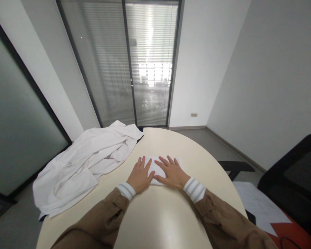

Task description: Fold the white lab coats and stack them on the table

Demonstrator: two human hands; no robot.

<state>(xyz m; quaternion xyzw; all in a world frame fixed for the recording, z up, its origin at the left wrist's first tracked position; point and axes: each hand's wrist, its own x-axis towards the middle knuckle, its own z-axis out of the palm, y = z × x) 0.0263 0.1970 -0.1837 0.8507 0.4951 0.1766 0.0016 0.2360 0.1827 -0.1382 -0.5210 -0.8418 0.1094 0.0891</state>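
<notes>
Covering a flat white piece [158, 170]

Pale, smooth, partly hidden, cloth or paper unclear, it lies right of the crumpled white cloth [85, 162], both on the worktop [160, 218]. Left hand [140, 177] and right hand [174, 174] rest on it, fingers [142, 162] spread, gripping nothing.

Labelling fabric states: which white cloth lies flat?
The small cloth under the left hand and right hand; the big cloth, left on the table, is crumpled, with no hand on it.
</notes>
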